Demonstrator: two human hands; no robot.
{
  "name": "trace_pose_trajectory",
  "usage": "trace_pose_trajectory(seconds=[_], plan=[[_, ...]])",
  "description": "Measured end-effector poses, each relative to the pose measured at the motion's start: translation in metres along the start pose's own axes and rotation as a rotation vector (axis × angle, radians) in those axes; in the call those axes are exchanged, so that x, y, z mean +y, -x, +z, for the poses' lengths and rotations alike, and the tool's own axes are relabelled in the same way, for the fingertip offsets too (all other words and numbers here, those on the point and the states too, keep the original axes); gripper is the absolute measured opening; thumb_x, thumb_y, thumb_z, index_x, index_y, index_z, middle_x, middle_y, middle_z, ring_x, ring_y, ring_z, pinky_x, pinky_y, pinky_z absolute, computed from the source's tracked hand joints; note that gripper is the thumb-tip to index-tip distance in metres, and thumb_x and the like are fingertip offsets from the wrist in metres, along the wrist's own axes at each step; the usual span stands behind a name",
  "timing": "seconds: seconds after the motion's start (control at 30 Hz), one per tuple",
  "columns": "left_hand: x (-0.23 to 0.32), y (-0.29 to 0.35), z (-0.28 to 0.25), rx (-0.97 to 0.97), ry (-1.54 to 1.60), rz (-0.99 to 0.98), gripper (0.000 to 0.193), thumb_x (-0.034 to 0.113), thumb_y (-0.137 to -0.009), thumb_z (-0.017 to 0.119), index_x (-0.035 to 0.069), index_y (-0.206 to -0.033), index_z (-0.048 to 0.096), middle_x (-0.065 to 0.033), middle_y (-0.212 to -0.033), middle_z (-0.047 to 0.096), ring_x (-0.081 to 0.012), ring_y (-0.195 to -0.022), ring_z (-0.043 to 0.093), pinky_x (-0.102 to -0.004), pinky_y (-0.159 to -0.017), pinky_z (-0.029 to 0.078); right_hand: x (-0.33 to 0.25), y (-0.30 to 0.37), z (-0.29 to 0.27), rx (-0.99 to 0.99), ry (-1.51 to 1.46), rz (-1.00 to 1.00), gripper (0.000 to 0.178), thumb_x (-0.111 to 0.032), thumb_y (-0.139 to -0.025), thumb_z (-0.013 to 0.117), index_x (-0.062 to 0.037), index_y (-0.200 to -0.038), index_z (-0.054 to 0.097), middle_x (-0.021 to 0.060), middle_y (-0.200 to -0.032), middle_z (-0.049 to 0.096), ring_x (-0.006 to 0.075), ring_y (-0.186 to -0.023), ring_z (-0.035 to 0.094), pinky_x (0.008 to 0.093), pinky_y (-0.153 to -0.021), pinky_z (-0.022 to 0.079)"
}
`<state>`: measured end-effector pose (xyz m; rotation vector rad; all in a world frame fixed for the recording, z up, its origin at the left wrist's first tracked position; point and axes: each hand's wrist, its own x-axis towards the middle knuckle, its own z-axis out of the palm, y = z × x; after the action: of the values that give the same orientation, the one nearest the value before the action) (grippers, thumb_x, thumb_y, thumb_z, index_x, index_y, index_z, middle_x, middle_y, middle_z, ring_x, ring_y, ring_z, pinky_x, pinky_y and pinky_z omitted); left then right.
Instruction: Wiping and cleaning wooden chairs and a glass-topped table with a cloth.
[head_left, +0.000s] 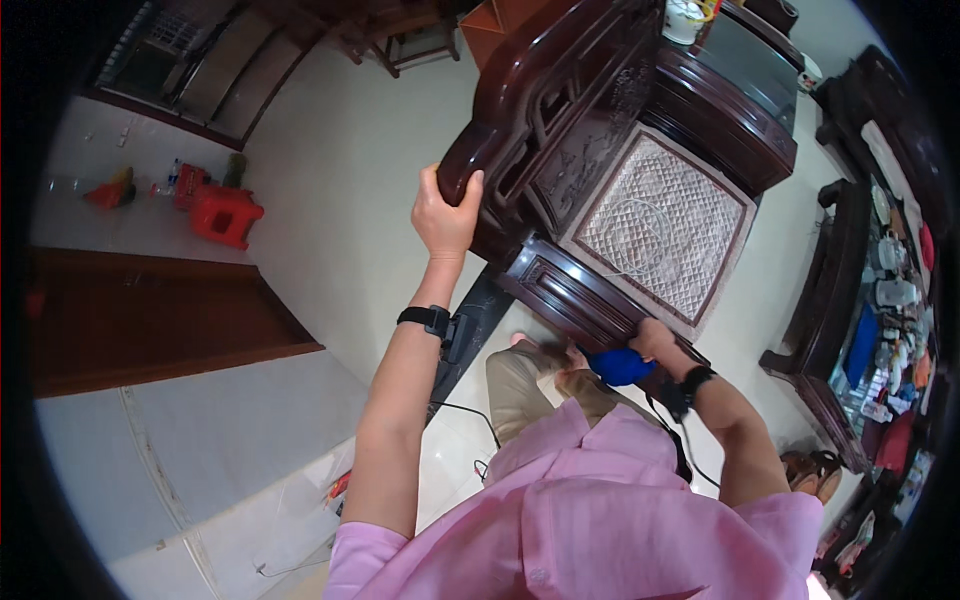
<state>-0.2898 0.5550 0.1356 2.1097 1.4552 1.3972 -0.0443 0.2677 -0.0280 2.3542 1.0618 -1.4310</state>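
Blue cloth [620, 367] in the right hand [655, 342], beside the carved chair [560, 180]

The right hand grips the blue cloth, bunched near the seat's front edge; whether the cloth touches the wood, I cannot tell. The left hand [445, 218] wraps around the rounded end of the chair's dark side. A patterned cushion [700, 200] lies on the seat.

From where I stand I count one left hand [445, 222], one right hand [656, 343], two black wrist straps [423, 317], one blue cloth [619, 368], one carved chair [600, 165], one quilted cushion [668, 215], one red stool [226, 215], one pink shirt [600, 510].
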Motion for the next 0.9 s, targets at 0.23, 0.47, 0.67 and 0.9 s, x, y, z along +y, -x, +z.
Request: trace_pose_trajectory(seconds=[0.23,0.47,0.67,0.9], plan=[[-0.001,-0.002,-0.001,-0.023,0.020,-0.004,0.043,0.036,-0.086,0.076,0.004,-0.109,0.060,-0.0156,-0.092,0.069,-0.0317,-0.082,0.069,-0.0390,-0.075,0.054,0.124,0.014,-0.031,0.573,-0.665,-0.167,0.017,-0.017,-0.083,0.065,-0.0003,-0.080,0.063,0.0060,-0.062,0.060,0.0139,-0.054,0.061,0.0294,-0.054,0.053],[-0.001,-0.003,0.002,-0.003,0.030,0.009,0.043,0.038,-0.084,0.076,0.005,-0.106,0.060,-0.0142,-0.089,0.069,-0.0345,-0.080,0.068,-0.0414,-0.072,0.053,0.019,0.075,-0.075,0.269,-1.526,-0.374,0.014,-0.018,-0.092,0.063,-0.0096,-0.083,0.058,-0.0015,-0.071,0.048,0.0083,-0.061,0.052,0.0299,-0.066,0.059],[-0.001,-0.002,0.001,-0.033,-0.016,-0.019,0.045,0.042,-0.087,0.073,0.004,-0.107,0.058,-0.0142,-0.091,0.069,-0.0332,-0.081,0.068,-0.0407,-0.073,0.053,-0.036,0.137,-0.110,-0.022,-1.801,-0.690,0.010,-0.012,-0.094,0.058,-0.0077,-0.087,0.053,-0.0005,-0.064,0.049,0.0096,-0.054,0.049,0.0335,-0.071,0.057],[-0.004,-0.003,0.001,-0.045,0.019,0.002,0.045,0.042,-0.088,0.073,0.004,-0.106,0.057,-0.0149,-0.090,0.069,-0.0343,-0.081,0.068,-0.0410,-0.072,0.053,0.043,0.134,-0.072,-0.101,-1.511,-0.590,0.007,-0.014,-0.092,0.059,-0.0073,-0.091,0.056,-0.0021,-0.063,0.051,0.0080,-0.054,0.052,0.0322,-0.065,0.056]])
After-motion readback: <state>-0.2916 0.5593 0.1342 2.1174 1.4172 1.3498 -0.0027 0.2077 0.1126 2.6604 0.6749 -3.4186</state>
